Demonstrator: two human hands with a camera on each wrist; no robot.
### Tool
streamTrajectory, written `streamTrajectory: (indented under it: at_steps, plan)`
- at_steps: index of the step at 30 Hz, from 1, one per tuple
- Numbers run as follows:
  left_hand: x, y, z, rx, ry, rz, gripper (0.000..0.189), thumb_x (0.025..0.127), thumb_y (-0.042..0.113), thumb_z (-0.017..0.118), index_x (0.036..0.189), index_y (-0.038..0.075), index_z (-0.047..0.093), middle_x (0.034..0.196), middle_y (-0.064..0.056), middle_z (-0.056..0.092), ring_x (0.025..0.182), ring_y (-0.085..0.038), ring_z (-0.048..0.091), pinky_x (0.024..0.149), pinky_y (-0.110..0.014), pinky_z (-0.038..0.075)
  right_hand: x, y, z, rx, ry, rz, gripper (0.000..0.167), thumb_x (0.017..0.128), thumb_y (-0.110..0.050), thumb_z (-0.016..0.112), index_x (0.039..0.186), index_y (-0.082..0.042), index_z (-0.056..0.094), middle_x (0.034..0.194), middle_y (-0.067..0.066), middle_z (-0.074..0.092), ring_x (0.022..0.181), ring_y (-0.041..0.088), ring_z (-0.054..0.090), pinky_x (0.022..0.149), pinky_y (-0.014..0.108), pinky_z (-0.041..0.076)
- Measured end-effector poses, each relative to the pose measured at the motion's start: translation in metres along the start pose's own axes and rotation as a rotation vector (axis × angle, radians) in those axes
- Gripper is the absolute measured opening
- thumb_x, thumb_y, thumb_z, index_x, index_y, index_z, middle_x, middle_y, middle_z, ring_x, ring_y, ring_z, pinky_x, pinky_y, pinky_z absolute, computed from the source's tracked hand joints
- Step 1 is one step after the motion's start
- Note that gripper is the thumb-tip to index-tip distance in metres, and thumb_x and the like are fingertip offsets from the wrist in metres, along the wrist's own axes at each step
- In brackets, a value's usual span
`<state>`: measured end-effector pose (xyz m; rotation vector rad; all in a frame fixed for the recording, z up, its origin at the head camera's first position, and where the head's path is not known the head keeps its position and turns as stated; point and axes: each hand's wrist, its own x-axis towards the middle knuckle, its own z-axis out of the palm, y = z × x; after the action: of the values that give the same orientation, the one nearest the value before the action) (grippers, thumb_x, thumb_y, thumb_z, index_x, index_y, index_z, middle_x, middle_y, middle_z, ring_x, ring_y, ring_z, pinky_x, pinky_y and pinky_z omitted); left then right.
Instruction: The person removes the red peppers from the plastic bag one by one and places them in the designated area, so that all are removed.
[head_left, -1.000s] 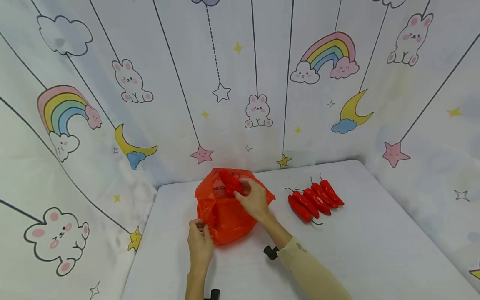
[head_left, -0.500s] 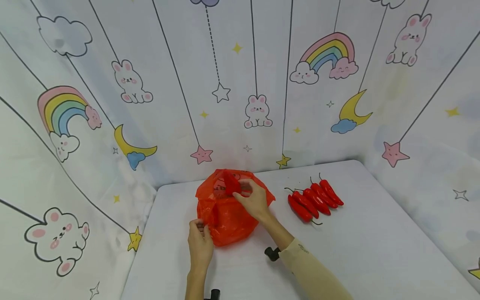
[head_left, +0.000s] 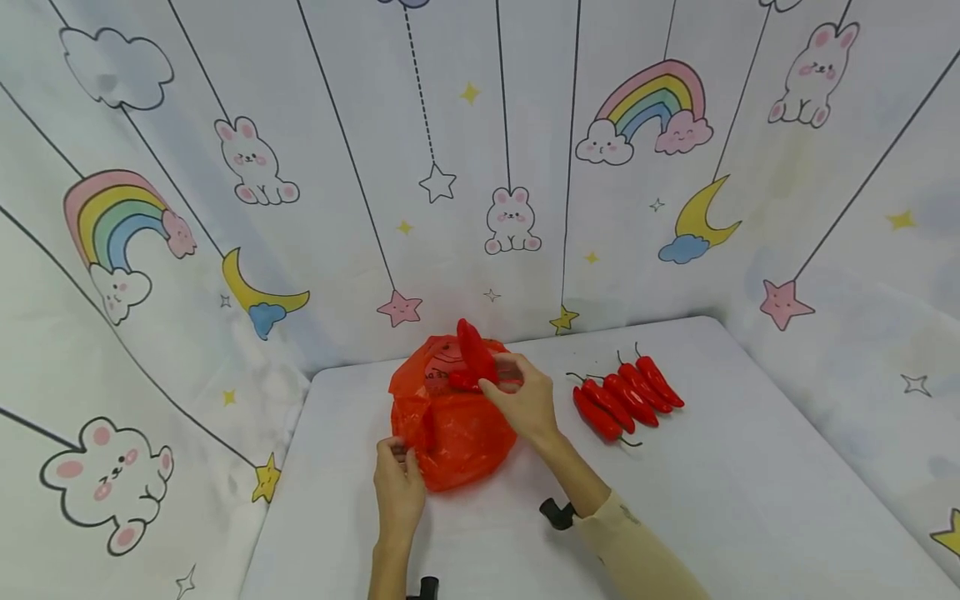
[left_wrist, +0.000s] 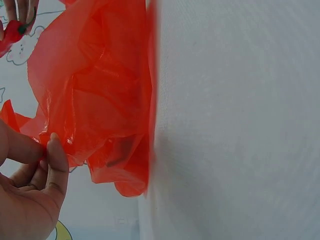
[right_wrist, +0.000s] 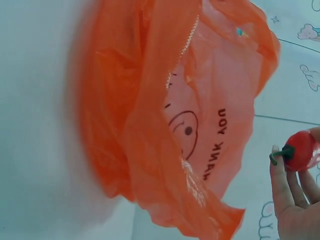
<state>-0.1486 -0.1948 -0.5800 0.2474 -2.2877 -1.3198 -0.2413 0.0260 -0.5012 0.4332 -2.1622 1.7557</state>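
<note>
An orange-red plastic bag point(head_left: 465, 442) stands with its mouth spread on the table, a printed smiling face and lettering showing inside. My left hand point(head_left: 399, 487) pinches the bag's near left edge between thumb and fingers, as the left wrist view point(left_wrist: 32, 185) also has it. Over the mouth, my right hand point(head_left: 525, 400) holds a red chili pepper point(head_left: 477, 354), tip upward; its green stem shows in the right wrist view. A second red, pepper-like shape point(head_left: 465, 381) lies below it by the fingertips; I cannot tell whether it is held.
Several red chili peppers point(head_left: 626, 396) lie side by side to the right of the bag on the white table point(head_left: 720, 483). A patterned cloth point(head_left: 360, 167) hangs behind the table and along its sides.
My right hand has drawn slightly to the right with the pepper, which now stands higher and more upright above the bag's mouth. The left hand keeps its hold in nearly the same place.
</note>
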Motion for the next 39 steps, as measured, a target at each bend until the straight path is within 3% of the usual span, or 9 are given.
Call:
streamTrajectory:
  at_steps: [13,21,39]
  plan:
    - [0.001,-0.001,0.000,-0.005,-0.004,-0.001,0.022,0.103,-0.001,0.058,0.123,-0.002,0.051,0.107,-0.014,0.061,0.095,-0.024,0.060,0.082,-0.029,0.054,-0.010,-0.003,-0.020,-0.048,0.064,0.077,0.044,0.091,-0.028,0.083,0.132,-0.019,0.066,0.120,-0.003,0.072,0.106,0.019,0.069,0.080,0.034,0.062]
    - [0.001,-0.002,0.001,-0.002,-0.007,0.007,0.021,0.103,-0.001,0.057,0.123,-0.002,0.050,0.107,-0.015,0.061,0.094,-0.024,0.060,0.081,-0.027,0.054,-0.014,-0.004,-0.036,-0.045,0.112,0.125,0.042,0.091,-0.031,0.083,0.127,-0.017,0.069,0.115,-0.001,0.073,0.103,0.021,0.068,0.081,0.041,0.062]
    - [0.001,-0.001,0.001,-0.004,-0.031,-0.006,0.022,0.104,0.000,0.056,0.125,-0.001,0.049,0.110,-0.015,0.060,0.097,-0.024,0.061,0.083,-0.029,0.054,-0.021,-0.002,-0.057,-0.073,0.163,0.168,0.046,0.088,-0.034,0.085,0.126,-0.014,0.070,0.118,0.003,0.074,0.102,0.023,0.070,0.077,0.036,0.063]
